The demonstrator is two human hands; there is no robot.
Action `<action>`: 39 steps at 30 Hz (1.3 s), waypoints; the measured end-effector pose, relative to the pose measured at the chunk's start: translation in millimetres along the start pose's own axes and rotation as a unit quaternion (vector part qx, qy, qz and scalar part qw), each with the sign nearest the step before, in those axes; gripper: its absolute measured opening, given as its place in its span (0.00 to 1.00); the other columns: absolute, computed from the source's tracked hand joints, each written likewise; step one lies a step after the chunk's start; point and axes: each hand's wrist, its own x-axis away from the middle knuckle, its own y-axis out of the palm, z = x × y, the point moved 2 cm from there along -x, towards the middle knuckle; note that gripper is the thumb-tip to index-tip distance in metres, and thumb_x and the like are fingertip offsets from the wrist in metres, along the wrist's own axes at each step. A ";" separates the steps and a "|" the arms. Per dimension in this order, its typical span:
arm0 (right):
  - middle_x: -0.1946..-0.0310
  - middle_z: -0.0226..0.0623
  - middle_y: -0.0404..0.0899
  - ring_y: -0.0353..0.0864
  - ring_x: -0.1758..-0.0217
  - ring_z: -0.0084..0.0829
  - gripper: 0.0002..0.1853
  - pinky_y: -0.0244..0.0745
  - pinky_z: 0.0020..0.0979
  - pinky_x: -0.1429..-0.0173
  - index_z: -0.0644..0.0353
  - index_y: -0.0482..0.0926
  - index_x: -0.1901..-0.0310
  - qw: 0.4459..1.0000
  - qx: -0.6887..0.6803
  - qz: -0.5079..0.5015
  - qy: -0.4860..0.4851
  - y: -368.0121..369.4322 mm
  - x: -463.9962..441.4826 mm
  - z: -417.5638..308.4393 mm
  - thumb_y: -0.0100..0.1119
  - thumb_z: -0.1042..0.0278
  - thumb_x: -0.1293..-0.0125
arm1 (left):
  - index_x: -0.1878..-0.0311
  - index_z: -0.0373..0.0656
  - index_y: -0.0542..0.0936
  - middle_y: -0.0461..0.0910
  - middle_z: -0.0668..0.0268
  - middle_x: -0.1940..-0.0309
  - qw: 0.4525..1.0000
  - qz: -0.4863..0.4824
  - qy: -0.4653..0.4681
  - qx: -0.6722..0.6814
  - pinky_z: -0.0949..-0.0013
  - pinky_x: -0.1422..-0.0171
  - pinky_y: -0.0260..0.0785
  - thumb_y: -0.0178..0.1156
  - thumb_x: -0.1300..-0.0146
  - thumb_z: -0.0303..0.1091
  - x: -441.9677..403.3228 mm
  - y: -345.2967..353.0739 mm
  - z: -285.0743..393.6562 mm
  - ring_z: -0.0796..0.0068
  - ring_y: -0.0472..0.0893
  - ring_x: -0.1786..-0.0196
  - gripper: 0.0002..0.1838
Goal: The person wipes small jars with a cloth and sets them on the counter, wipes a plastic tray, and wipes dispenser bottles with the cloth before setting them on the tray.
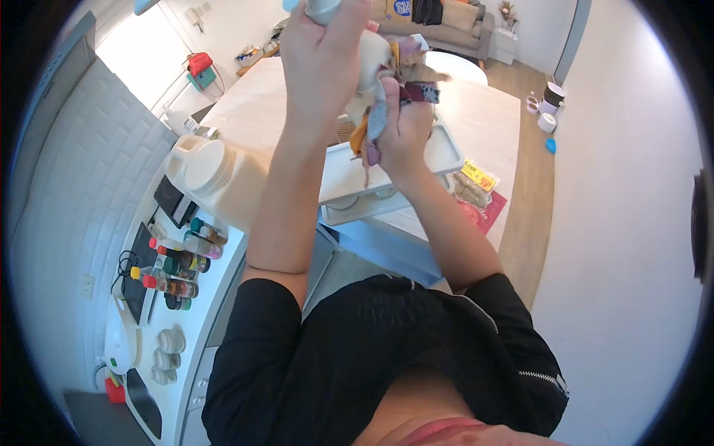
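My left hand [327,44] is raised at the top of the view, its fingers wrapped round a white and pale blue bottle-like container [374,59] that is partly cut off and partly hidden by the hand. My right hand [407,137] grips a bunched multicoloured patchwork rag [378,111] close beside the container's white body. Loose ends of the cloth hang below and stick out to the right, slightly blurred. Whether the rag touches the container I cannot tell. Beneath both hands stands a white two-level tray rack [446,149] on the table.
A pale wooden table [498,111] spreads under the hands, with packaged food [476,186] at its right edge. To the left are a large cream jug [212,167], several sauce bottles [178,260] and glass jars [167,355] on the counter. A grey sofa [446,33] stands behind.
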 end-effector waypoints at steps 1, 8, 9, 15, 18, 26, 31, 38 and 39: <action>0.63 0.45 0.78 0.78 0.64 0.36 0.25 0.70 0.35 0.59 0.65 0.72 0.46 0.993 0.097 -0.005 -0.070 -1.1 -6.0 -8.1 0.53 0.50 0.33 | 0.69 0.37 0.74 0.77 0.63 0.75 0.999 -0.008 -0.011 0.040 0.71 0.63 0.68 0.57 0.37 0.41 -1.6 0.1 4.6 0.75 0.76 0.71 0.15; 0.63 0.41 0.81 0.81 0.63 0.25 0.26 0.75 0.26 0.61 0.60 0.75 0.48 0.931 -0.063 -0.241 0.266 -44.9 -48.1 32.7 0.51 0.43 0.34 | 0.76 0.43 0.73 0.74 0.65 0.77 0.996 0.016 -0.031 0.081 0.73 0.68 0.69 0.57 0.36 0.43 -13.0 -3.2 34.4 0.75 0.75 0.73 0.16; 0.59 0.42 0.80 0.81 0.59 0.25 0.25 0.76 0.25 0.57 0.59 0.74 0.46 0.920 -0.134 -0.196 0.313 -47.9 -36.4 34.4 0.51 0.45 0.33 | 0.75 0.43 0.72 0.73 0.66 0.78 0.990 0.002 -0.028 0.137 0.73 0.68 0.69 0.57 0.36 0.42 -18.5 -5.9 30.8 0.74 0.76 0.73 0.15; 0.43 0.42 0.72 0.74 0.43 0.38 0.23 0.73 0.41 0.41 0.58 0.67 0.38 0.904 -0.284 -0.249 0.202 -52.6 18.6 66.7 0.48 0.57 0.30 | 0.73 0.46 0.68 0.69 0.69 0.80 0.940 -0.026 -0.100 0.324 0.70 0.71 0.71 0.53 0.33 0.36 -38.5 -15.5 11.5 0.74 0.74 0.75 0.12; 0.42 0.42 0.70 0.71 0.40 0.43 0.20 0.68 0.48 0.37 0.51 0.67 0.40 0.832 -0.474 -0.151 0.244 -37.3 36.4 81.0 0.43 0.52 0.29 | 0.72 0.46 0.69 0.69 0.69 0.81 0.945 0.002 -0.089 0.314 0.70 0.71 0.71 0.54 0.33 0.37 -43.7 -23.1 3.0 0.74 0.74 0.75 0.12; 0.43 0.44 0.70 0.72 0.42 0.45 0.29 0.67 0.52 0.38 0.53 0.66 0.40 0.670 -0.660 -0.038 0.339 -40.3 39.4 21.7 0.43 0.39 0.33 | 0.74 0.45 0.70 0.70 0.69 0.80 0.966 0.062 -0.060 0.242 0.70 0.72 0.72 0.54 0.33 0.39 -36.9 -33.0 -6.7 0.74 0.75 0.77 0.13; 0.40 0.46 0.68 0.69 0.38 0.49 0.29 0.62 0.57 0.34 0.56 0.62 0.36 0.827 -0.421 0.079 0.365 -50.5 54.9 2.2 0.40 0.46 0.32 | 0.74 0.45 0.70 0.70 0.68 0.80 0.971 0.083 -0.032 0.222 0.70 0.73 0.71 0.55 0.34 0.40 -25.7 -26.1 9.9 0.74 0.75 0.76 0.14; 0.40 0.46 0.69 0.75 0.43 0.42 0.38 0.73 0.41 0.39 0.65 0.60 0.35 0.906 -0.279 -0.014 0.319 -51.2 59.4 20.6 0.34 0.37 0.32 | 0.72 0.41 0.73 0.73 0.67 0.79 0.992 0.077 0.048 0.085 0.75 0.71 0.67 0.57 0.37 0.40 1.9 0.7 37.6 0.77 0.75 0.76 0.13; 0.40 0.46 0.69 0.75 0.43 0.42 0.38 0.73 0.41 0.39 0.65 0.60 0.35 0.905 -0.280 -0.014 0.321 -52.8 60.1 29.0 0.34 0.37 0.32 | 0.71 0.40 0.74 0.73 0.67 0.79 0.996 0.081 0.010 0.040 0.76 0.71 0.66 0.58 0.37 0.40 3.5 1.5 38.5 0.78 0.74 0.76 0.13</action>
